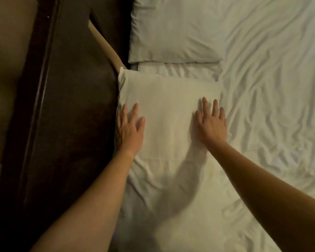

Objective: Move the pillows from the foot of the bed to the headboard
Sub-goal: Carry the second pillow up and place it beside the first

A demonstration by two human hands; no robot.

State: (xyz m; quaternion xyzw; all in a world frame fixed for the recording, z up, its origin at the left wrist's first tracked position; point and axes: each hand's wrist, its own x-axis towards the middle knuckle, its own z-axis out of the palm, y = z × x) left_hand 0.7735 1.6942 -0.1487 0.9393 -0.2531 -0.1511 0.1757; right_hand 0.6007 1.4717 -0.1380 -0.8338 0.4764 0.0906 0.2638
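A white pillow (pixel 167 102) lies flat on the bed with its left edge against the dark headboard (pixel 71 106). My left hand (pixel 129 130) rests flat on the pillow's left edge, fingers spread, right beside the headboard. My right hand (pixel 210 122) lies flat on the pillow's right side, fingers apart. Neither hand grips anything. A second white pillow (pixel 175 31) lies farther along the headboard, separated from the first by a narrow strip of sheet.
The wrinkled white sheet (pixel 271 106) covers the bed to the right of both pillows. A beige wall (pixel 5 70) runs behind the headboard at the left. A beige strip (pixel 105 46) shows between headboard and mattress.
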